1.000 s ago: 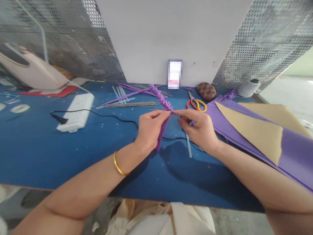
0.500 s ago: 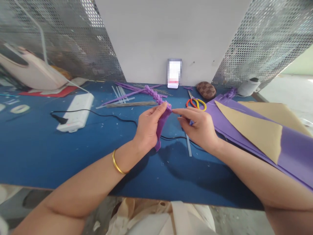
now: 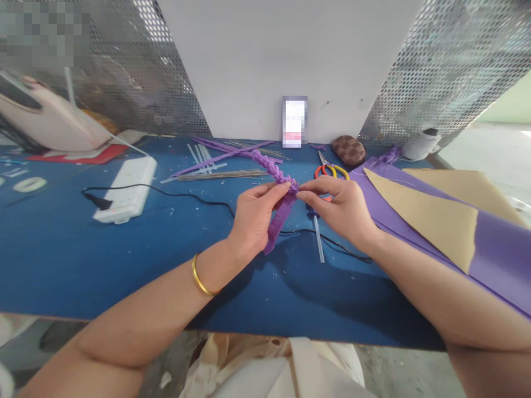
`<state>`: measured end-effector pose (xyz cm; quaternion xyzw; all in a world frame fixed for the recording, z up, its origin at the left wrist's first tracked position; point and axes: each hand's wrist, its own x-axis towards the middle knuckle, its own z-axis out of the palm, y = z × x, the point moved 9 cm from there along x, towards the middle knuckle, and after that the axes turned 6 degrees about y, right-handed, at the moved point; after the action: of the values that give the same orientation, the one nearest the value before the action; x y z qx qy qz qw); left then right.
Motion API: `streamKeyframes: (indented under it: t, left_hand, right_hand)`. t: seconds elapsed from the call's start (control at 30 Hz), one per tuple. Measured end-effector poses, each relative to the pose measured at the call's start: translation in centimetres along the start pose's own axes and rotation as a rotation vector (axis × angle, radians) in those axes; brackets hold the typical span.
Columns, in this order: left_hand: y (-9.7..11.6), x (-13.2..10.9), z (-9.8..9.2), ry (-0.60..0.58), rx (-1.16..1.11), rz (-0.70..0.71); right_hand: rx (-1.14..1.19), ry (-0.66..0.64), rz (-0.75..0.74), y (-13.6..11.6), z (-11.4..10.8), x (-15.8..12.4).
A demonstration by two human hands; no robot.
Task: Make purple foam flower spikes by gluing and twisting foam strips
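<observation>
The work sat on a blue-topped workbench [image 3: 53,265], its edge running across the view, with a pale cloth bag [image 3: 298,370] just below it on the near side. Both bare forearms reached over the edge, a gold bangle [image 3: 199,276] on the left wrist.

The left hand [image 3: 253,218] held a purple foam strip [image 3: 279,224] in a narrow pinch, thumb and fingers closed around it at mid-table. The right hand [image 3: 342,210] came in from the other side, its fingertips [image 3: 302,194] meeting the strip at the point where its form changed. Whether they clamped the foam or only touched it, I could not tell. Beyond that point, the far part of the strip was worked into a tight, knotted braid [image 3: 271,167] that angled away from the hands. The near part was flat and unbraided, hanging below the left hand.

A clear plastic rod [image 3: 318,237] lay under the right hand, and a black cable [image 3: 199,196] ran from a white power strip [image 3: 124,189] past both hands. To the right lay purple foam sheets [image 3: 498,260] with tan backing [image 3: 423,221]. Farther off were red-and-yellow-handled scissors [image 3: 329,171], loose purple strips [image 3: 219,157], and a perforated metal panel [image 3: 448,72].
</observation>
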<state>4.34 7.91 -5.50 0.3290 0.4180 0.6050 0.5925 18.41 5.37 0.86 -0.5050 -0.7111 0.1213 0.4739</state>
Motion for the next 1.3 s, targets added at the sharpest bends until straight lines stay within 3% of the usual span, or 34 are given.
streamKeyframes:
  t: [0.2, 0.37, 0.67, 0.93, 1.07, 1.17, 1.3]
  left_hand:
    - [0.3, -0.4, 0.3, -0.055, 0.154, 0.160]
    - [0.5, -0.5, 0.4, -0.074, 0.241, 0.212]
    - [-0.1, -0.4, 0.7, -0.114, 0.147, 0.068]
    - [0.5, 0.7, -0.3, -0.010, 0.008, 0.002]
    - [0.6, 0.7, 0.0, -0.049, -0.020, -0.008]
    - [0.3, 0.6, 0.5, -0.107, 0.009, -0.047]
    - [0.0, 0.6, 0.3, -0.099, 0.073, -0.072]
  right_hand:
    - [-0.026, -0.006, 0.012, 0.1, 0.0, -0.1]
    - [-0.018, -0.017, 0.005, -0.1, 0.1, -0.2]
    - [-0.012, -0.046, -0.041, -0.3, 0.0, 0.2]
    - [0.092, -0.181, 0.175, 1.6, 0.9, 0.3]
    - [0.152, -0.170, 0.217, 2.1, 0.7, 0.4]
    - [0.101, -0.144, 0.184, 1.9, 0.4, 0.5]
    - [-0.032, -0.126, 0.085, 1.2, 0.1, 0.6]
